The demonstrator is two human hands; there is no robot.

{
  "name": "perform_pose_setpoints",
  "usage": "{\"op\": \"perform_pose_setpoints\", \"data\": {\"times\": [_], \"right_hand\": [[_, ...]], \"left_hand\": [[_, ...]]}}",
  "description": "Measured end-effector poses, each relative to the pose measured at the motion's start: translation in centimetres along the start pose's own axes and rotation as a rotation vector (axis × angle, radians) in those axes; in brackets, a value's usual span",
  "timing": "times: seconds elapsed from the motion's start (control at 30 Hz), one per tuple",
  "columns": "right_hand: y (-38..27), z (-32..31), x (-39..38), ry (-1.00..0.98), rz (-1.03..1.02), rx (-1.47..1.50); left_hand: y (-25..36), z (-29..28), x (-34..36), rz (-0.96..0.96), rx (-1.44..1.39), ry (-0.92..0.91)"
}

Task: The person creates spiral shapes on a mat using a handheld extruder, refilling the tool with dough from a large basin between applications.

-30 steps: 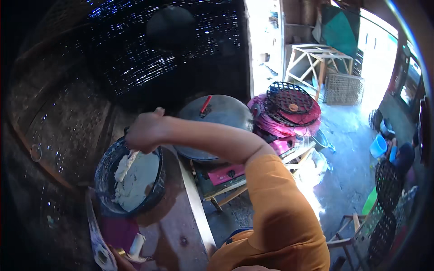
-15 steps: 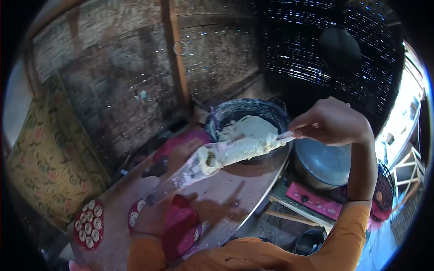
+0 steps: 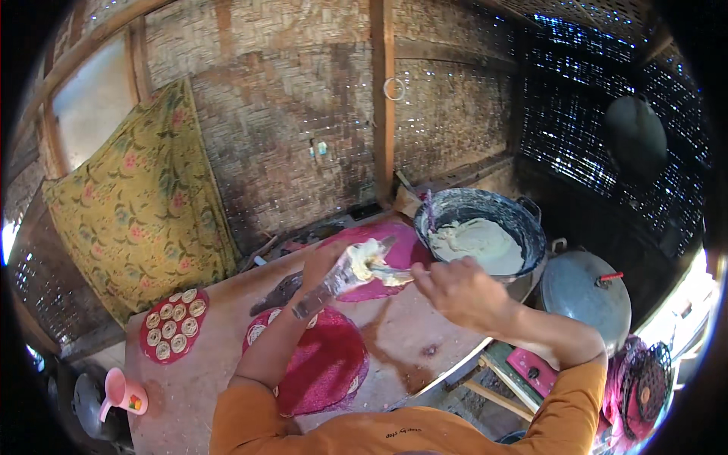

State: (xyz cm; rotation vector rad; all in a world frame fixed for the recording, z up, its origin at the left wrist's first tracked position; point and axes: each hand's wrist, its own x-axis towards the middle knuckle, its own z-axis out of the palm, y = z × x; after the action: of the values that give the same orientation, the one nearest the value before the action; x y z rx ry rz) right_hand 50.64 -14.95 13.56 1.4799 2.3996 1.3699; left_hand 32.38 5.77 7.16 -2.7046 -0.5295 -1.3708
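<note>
In mid-frame, left hand (image 3: 318,264) wraps a clear dough-smeared tube (image 3: 337,283), slanting up-right; right hand (image 3: 464,294), beyond its mouth, pinches a dough-coated stick (image 3: 393,276).

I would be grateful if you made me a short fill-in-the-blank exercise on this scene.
1. Between the left hand and right hand, the ____ is nearer the basin of batter.
2. The mug at lower left is coloured ____.
3. The hanging cloth has a pattern of ____.
4. Both sleeves are ____ in colour.

Missing words: right hand; pink; flowers; orange.
</note>
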Motion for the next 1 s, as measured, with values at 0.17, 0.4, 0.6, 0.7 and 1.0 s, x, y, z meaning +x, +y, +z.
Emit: {"op": "perform_pose_setpoints", "data": {"times": [0.17,0.4,0.6,0.7,1.0], "right_hand": [[3.1,-3.6,1.7,0.021,0.159,0.127],[1.6,-0.8,4.6,-0.048,0.036,0.111],[1.2,-0.5,1.9,-0.021,0.055,0.151],[2.8,-2.3,2.3,0.064,0.172,0.259],[3.1,-0.8,3.0,-0.008,0.047,0.210]], "left_hand": [[-4.0,-1.6,-2.8,-0.176,0.065,0.065],[-0.9,-1.5,-0.7,-0.117,0.156,0.057],[0.0,-1.9,-0.7,-0.284,-0.234,-0.053],[-3.9,-3.1,-2.7,-0.208,0.257,0.046],[1.6,-1.1,0.0,-0.204,0.266,-0.243]]}}
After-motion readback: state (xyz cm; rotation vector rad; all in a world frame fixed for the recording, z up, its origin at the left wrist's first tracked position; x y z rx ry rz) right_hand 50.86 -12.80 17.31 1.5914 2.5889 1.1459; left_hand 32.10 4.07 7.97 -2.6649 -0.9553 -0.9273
